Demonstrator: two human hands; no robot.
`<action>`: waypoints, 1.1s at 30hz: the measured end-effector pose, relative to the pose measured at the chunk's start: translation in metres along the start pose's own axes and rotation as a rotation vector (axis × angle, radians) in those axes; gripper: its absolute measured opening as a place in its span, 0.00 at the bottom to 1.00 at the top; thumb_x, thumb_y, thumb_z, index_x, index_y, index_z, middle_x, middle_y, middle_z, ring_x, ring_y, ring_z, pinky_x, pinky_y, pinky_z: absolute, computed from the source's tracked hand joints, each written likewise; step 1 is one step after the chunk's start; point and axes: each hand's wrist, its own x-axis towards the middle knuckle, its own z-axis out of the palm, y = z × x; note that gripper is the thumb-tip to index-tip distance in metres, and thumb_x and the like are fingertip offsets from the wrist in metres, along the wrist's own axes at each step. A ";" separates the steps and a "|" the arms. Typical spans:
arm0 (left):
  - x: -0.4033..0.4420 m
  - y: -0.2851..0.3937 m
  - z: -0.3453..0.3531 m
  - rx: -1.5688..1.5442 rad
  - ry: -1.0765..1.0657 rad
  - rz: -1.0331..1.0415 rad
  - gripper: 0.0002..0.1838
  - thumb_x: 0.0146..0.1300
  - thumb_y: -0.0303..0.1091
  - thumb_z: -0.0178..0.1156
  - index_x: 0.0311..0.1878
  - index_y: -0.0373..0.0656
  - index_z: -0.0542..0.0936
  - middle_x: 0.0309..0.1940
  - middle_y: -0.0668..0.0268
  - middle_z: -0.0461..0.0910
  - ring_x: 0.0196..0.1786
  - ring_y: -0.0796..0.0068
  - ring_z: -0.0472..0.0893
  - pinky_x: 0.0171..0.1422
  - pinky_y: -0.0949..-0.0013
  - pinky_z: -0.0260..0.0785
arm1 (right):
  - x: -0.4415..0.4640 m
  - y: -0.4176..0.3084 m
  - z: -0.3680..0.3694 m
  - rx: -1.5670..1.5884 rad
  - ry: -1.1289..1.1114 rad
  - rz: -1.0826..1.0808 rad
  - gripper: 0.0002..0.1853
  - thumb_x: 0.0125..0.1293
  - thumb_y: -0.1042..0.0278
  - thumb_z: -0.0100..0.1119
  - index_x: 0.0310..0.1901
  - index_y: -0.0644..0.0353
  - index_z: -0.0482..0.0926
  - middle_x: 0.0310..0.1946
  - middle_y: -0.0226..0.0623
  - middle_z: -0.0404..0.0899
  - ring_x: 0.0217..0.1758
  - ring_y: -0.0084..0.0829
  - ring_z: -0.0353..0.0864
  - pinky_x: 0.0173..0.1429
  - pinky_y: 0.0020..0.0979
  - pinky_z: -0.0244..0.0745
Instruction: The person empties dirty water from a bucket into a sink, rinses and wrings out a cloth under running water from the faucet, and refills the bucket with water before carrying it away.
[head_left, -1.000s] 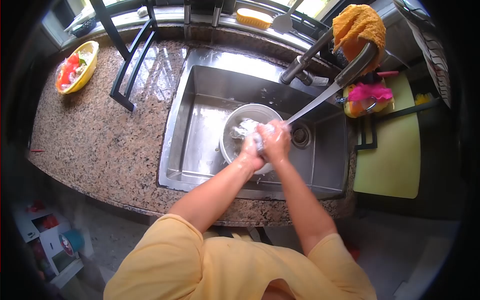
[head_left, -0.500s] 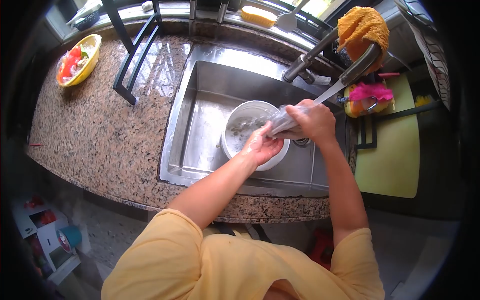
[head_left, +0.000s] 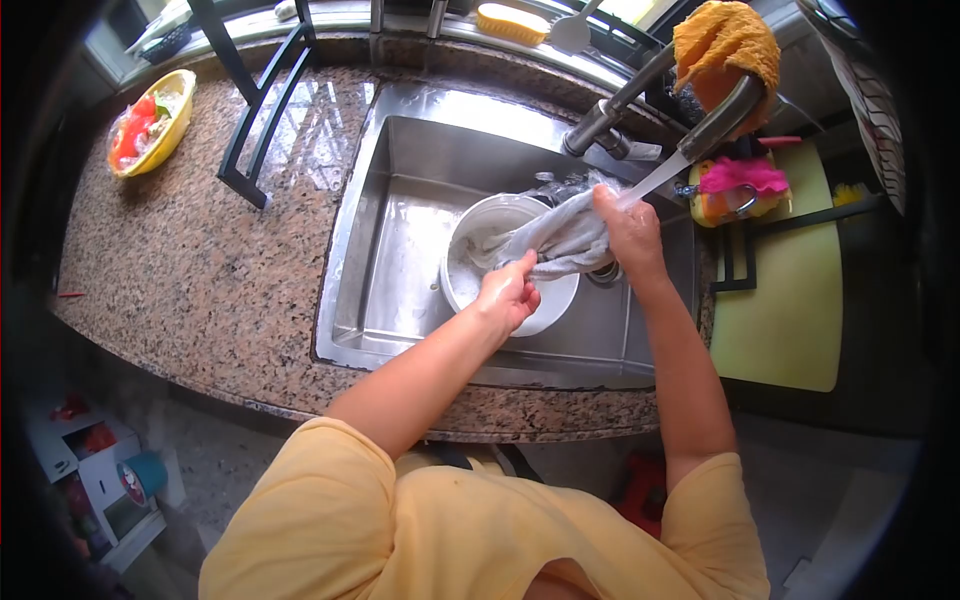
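A wet grey-white cloth (head_left: 565,237) is stretched over a white bucket (head_left: 463,290) in the steel sink (head_left: 400,290). My right hand (head_left: 632,238) grips its upper right end, where water from the faucet (head_left: 722,122) runs onto it. At the cloth's lower edge, my left hand (head_left: 511,294) pinches it near the bucket's middle. The cloth's left end hangs into the bucket. The drain (head_left: 606,272) is partly hidden behind the cloth and my right hand.
A yellow basket (head_left: 170,140) with red items stands at the counter's far left, beside a black metal frame (head_left: 237,180). An orange cloth (head_left: 725,55) hangs over the faucet. Right of the sink are a pink scrubber (head_left: 742,176) and a green board (head_left: 785,310).
The cloth was bunched between both hands over the bucket. My right hand has moved right and up to the water stream, and the cloth is now spread out between my hands.
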 end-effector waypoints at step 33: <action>-0.002 0.056 0.015 1.146 -0.398 0.646 0.27 0.53 0.29 0.60 0.60 0.49 0.70 0.42 0.60 0.80 0.42 0.68 0.79 0.48 0.67 0.69 | -0.046 -0.012 -0.016 0.670 -0.100 -0.170 0.22 0.54 0.89 0.36 0.46 0.67 0.78 0.42 0.41 0.80 0.47 0.30 0.80 0.51 0.28 0.78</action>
